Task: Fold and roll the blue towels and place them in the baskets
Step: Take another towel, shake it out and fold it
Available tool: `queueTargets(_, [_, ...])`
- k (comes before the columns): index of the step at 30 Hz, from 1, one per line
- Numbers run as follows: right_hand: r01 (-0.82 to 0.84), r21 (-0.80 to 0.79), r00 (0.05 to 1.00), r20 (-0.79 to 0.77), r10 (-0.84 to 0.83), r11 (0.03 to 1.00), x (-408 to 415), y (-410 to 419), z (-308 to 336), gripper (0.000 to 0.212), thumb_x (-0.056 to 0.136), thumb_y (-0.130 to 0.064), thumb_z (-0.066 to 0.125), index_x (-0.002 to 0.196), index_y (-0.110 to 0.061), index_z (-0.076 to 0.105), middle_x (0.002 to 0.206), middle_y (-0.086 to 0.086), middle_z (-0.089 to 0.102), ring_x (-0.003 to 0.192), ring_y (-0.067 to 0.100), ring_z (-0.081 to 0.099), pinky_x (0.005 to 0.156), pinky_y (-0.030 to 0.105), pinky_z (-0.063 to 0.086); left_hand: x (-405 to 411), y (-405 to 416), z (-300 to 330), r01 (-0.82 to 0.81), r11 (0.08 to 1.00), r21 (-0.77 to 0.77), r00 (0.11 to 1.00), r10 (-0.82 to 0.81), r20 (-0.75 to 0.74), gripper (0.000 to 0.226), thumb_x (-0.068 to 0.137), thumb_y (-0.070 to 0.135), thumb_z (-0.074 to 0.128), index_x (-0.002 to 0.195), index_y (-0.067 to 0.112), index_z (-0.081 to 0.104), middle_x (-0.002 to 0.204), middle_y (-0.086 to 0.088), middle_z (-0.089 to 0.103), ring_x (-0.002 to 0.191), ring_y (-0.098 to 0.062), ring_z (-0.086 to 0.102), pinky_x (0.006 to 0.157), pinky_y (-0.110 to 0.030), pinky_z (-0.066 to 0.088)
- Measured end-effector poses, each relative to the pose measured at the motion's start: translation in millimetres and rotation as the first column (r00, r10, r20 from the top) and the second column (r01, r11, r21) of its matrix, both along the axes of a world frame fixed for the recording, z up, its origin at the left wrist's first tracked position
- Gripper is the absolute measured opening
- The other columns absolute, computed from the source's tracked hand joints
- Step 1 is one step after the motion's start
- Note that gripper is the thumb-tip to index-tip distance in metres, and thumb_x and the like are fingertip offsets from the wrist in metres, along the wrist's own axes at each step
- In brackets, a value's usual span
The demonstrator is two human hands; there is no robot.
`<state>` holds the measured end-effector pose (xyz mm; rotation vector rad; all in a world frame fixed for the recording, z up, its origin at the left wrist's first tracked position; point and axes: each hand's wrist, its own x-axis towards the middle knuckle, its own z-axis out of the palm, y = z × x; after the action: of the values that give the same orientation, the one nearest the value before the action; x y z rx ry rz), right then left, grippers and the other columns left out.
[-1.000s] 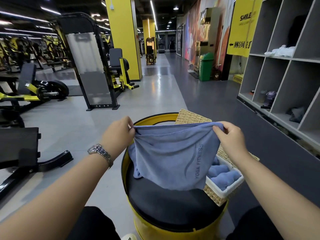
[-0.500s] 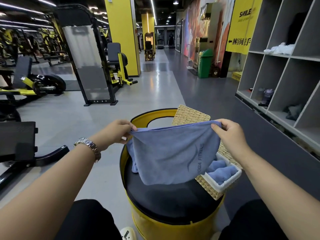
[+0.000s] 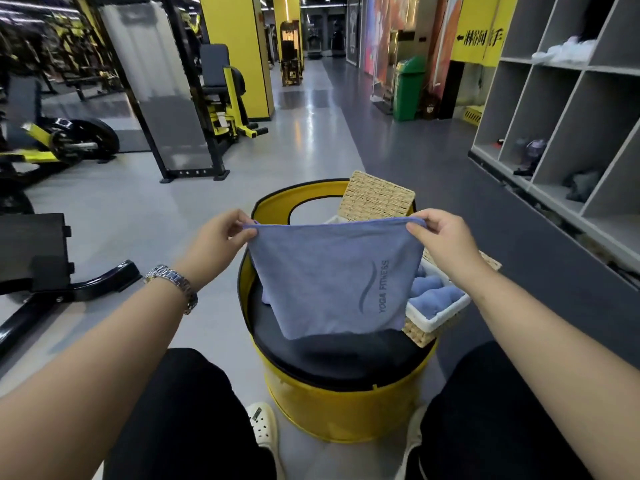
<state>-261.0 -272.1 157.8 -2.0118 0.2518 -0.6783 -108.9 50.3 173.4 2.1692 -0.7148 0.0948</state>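
Note:
A blue towel (image 3: 332, 275) printed "YOGA FITNESS" hangs doubled over the black cushion of a yellow drum stool (image 3: 346, 407). My left hand (image 3: 216, 245) pinches its top left corner and my right hand (image 3: 441, 242) pinches its top right corner, so the upper edge is stretched taut between them. Behind and right of the towel a wicker basket (image 3: 433, 325) with a white lining rests on the stool, holding rolled blue towels (image 3: 433, 294). Its woven lid (image 3: 375, 199) stands up at the back.
Grey cubby shelves (image 3: 568, 133) line the right wall. Gym machines (image 3: 214, 98) and a black bench (image 3: 34, 258) stand on the left. A green bin (image 3: 408, 88) sits down the corridor. My knees flank the stool.
Both hands moved apart and pulled the towel's top edge straight and flat; the bunched fabric at the left smoothed out. The camera tilted down.

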Motion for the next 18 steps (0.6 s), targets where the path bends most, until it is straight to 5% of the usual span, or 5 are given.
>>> queueTargets(6, [0.000,0.013,1.000,0.006,0.000,1.000,-19,-1,5,0.014,0.089,-0.009,0.060,0.084,-0.020,0.067,0.082,0.003,0.068,0.078,0.013,0.059,0.073,0.032,0.046,-18,16,1,0.156,0.916,0.368,0.951,-0.241,0.195,0.013,0.093,0.013,0.057,0.100,0.018,0.067,0.084,0.004,0.061,0.081,-0.022,0.060,0.073,-0.034,0.048])
queueTargets(9, [-0.016,-0.005,1.000,0.023,0.016,1.000,-32,3,13,0.008,0.088,-0.008,0.060,0.088,-0.009,0.067,0.083,0.010,0.067,0.077,0.014,0.056,0.071,0.031,0.043,-27,23,13,0.124,0.867,0.482,0.932,-0.269,0.244,0.016,0.085,0.019,0.068,0.095,0.007,0.071,0.084,-0.007,0.066,0.077,-0.026,0.061,0.075,-0.039,0.052])
queueTargets(14, [-0.044,0.051,0.996,0.081,0.040,0.998,-55,3,27,0.023,0.087,-0.006,0.061,0.078,-0.026,0.065,0.065,-0.016,0.068,0.066,-0.003,0.057,0.065,0.017,0.046,-35,36,30,0.201,0.939,0.280,0.974,-0.223,0.048,0.028,0.072,0.047,0.070,0.073,0.019,0.065,0.072,0.001,0.066,0.070,-0.018,0.061,0.070,-0.029,0.051])
queueTargets(18, [-0.083,0.147,0.996,0.026,0.080,0.986,-52,-1,23,0.024,0.088,-0.003,0.059,0.078,-0.023,0.066,0.064,-0.016,0.070,0.064,-0.001,0.060,0.065,0.016,0.049,-26,37,25,0.243,0.967,0.072,0.962,-0.231,-0.146,0.059,0.055,0.073,0.070,0.073,0.018,0.063,0.057,0.013,0.055,0.055,-0.004,0.045,0.055,-0.013,0.040])
